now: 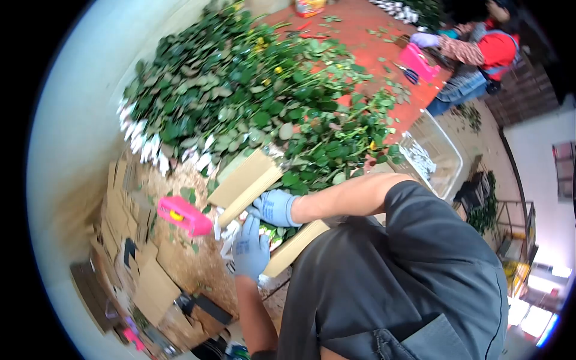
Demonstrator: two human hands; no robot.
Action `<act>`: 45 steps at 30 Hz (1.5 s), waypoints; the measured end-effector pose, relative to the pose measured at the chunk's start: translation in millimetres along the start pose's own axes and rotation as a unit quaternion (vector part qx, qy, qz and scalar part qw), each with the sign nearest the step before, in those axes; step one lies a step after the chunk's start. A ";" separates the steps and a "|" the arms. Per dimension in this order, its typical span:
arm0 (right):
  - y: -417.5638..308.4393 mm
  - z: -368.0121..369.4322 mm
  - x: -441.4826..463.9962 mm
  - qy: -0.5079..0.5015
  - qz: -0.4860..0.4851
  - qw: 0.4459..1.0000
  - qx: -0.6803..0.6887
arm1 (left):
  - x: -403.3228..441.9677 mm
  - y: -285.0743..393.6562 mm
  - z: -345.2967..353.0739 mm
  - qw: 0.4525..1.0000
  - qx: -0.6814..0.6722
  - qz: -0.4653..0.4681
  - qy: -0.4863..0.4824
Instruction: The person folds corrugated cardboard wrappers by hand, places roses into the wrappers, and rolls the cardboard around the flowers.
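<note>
My left hand (251, 249), in a grey-blue glove, has its fingers bent together beside some white wrapped pieces (228, 234). What they hold is hidden. Just above it, my right hand (275, 208), gloved alike, curls inward between two cardboard flaps. Its fingertips are out of sight. The upper cardboard flap (246, 183) stands tilted by the right hand, and the lower cardboard flap (294, 249) lies against my body. Between them shows a bit of green and white material (277, 236). A pink tape dispenser (183, 216) lies left of the hands.
A large heap of leafy stems (240, 90) with white-wrapped ends covers the red table (360, 30). Cardboard sheets (155, 291) are stacked at the left. A clear plastic bin (447, 153) stands at the right. Beyond, a co-worker (498, 54) works near scissors (409, 74) and another pink dispenser (419, 63).
</note>
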State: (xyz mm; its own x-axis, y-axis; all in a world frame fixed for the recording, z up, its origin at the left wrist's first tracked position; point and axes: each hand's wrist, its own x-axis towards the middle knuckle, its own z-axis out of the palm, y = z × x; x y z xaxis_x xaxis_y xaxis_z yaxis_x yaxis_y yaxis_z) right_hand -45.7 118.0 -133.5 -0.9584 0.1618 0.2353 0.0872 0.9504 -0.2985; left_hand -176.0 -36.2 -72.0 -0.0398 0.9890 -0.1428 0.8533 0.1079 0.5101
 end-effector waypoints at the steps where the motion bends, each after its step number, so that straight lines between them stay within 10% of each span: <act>1: -2.0 -5.6 -4.5 -0.014 0.013 1.000 0.002 | 0.8 2.8 -0.6 1.000 0.004 -0.006 -0.001; 22: 46.8 -53.7 -66.6 -0.036 0.149 0.985 -0.085 | 3.0 -20.1 16.9 0.998 0.053 0.012 -0.017; 30: 4.7 -107.3 -81.2 0.025 0.202 0.979 -0.010 | -51.5 17.3 -2.0 0.922 -0.292 -0.220 0.131; 34: -21.0 -114.9 -90.1 -0.014 0.190 0.982 0.011 | -109.9 24.2 38.1 0.924 -0.242 -0.198 0.218; 38: -39.8 -125.1 -80.6 0.000 0.179 0.983 0.039 | -136.2 63.4 51.1 0.824 -0.504 -0.188 0.178; 45: 76.2 -94.6 18.3 0.116 0.197 0.973 0.014 | -151.1 55.0 82.1 0.910 -0.288 -0.215 0.208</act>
State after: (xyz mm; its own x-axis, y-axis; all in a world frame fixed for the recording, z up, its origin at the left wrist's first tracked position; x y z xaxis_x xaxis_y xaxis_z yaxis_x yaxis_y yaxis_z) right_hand -30.8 218.5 -64.4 -0.7648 0.5710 0.2984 0.4247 0.7952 -0.4328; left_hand -80.5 -188.0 -92.0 -0.6002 0.7833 -0.1615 0.3042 0.4104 0.8597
